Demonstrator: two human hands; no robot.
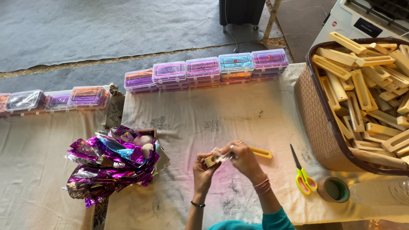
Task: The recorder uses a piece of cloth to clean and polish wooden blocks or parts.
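Wooden and pale, a slotted wooden frame [251,152] lies on the cloth-covered table [191,115] right in front of the person, its long axis running left to right and tilting only a little. From the head camera, both hands meet at its left end. The left hand [203,167] is closed around that end from below, fingers curled on the wood. The right hand [241,158] comes over from the right side and pinches a small pale scrap, perhaps tape or paper, against the same end; what it is exactly I cannot tell. The rest of the frame sticks out to the right past the right hand, resting flat on the cloth, so the right hand lies nearer the free end.

Just right of the hands lie yellow-handled scissors [303,174], blades pointing away from the person, and beside them a roll of brown tape [334,190]. A woven brown basket [315,115] heaped with more wooden frames stands at the right edge. Left of the hands sits a crumpled heap of purple foil [113,164]. Along the far side runs a row of clear plastic boxes [204,68] with purple-tinted lids.
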